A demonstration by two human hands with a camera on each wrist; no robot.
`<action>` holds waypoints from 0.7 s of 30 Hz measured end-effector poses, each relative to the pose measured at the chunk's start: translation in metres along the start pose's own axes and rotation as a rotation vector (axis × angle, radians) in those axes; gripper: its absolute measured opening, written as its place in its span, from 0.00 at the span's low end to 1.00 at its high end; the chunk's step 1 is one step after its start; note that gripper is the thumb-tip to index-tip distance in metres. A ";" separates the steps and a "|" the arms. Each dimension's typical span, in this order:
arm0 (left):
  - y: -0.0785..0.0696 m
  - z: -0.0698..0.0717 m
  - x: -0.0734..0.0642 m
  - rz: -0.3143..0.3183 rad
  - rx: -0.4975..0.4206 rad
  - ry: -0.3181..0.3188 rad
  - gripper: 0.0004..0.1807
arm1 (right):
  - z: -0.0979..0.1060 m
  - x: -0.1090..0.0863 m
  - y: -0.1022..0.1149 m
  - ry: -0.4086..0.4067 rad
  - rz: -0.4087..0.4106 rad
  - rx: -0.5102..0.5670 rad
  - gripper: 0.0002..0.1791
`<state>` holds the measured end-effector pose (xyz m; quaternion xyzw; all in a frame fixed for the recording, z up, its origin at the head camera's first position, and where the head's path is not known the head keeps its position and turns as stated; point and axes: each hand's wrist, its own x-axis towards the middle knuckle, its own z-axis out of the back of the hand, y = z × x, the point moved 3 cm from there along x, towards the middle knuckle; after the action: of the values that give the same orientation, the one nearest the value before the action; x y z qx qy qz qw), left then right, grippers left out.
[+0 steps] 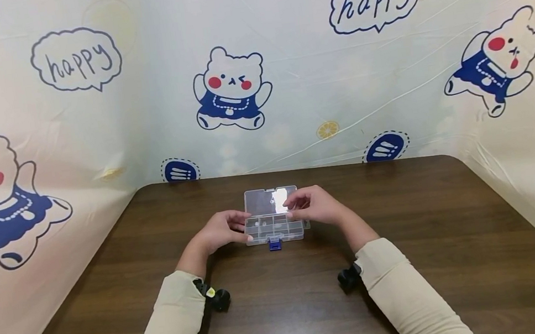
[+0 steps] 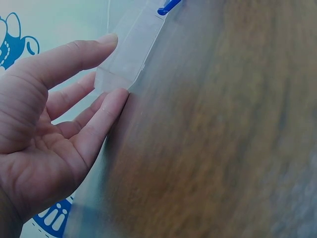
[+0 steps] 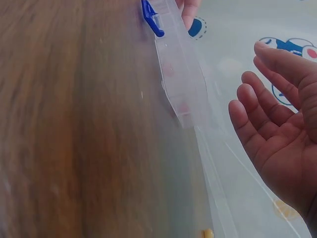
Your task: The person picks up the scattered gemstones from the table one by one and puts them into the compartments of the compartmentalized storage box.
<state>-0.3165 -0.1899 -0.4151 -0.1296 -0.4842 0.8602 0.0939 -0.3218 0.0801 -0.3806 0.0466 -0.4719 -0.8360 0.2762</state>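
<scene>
A clear plastic compartment box (image 1: 281, 236) sits on the table with its blue latch (image 1: 275, 244) toward me. Its clear lid (image 1: 258, 201) is swung up and back, with a bright glare on the right part. Thin walls divide the tray, and a few tiny pale pieces (image 1: 257, 224) show in its left cells. At the left end of the box, my left hand (image 1: 225, 230) touches with extended fingertips, thumb apart from the fingers. My right hand (image 1: 318, 205) hovers by the right side of the lid; its fingers are loosely bent around nothing in the right wrist view.
Around the box spreads a dark wood-grain table (image 1: 285, 309). A pale curtain (image 1: 299, 102) printed with bears stands along the back and sides. Black wrist cameras (image 1: 220, 300) are strapped at both sleeve cuffs. A small tan object (image 3: 207, 233) shows at the right wrist view's bottom edge.
</scene>
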 end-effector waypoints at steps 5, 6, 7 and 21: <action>0.001 0.000 0.000 0.000 -0.003 0.000 0.34 | 0.005 -0.004 -0.001 -0.012 0.002 0.005 0.16; 0.001 0.000 0.000 -0.001 -0.003 0.000 0.34 | 0.006 -0.005 -0.001 -0.014 0.002 0.005 0.16; 0.001 0.000 0.000 -0.001 -0.004 0.000 0.34 | 0.007 -0.005 -0.002 -0.017 0.002 0.007 0.15; -0.001 0.001 -0.001 -0.002 -0.004 0.001 0.34 | 0.021 -0.015 -0.010 -0.035 -0.012 -0.018 0.17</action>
<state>-0.3156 -0.1904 -0.4142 -0.1299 -0.4858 0.8592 0.0948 -0.3208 0.1076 -0.3797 0.0321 -0.4690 -0.8424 0.2634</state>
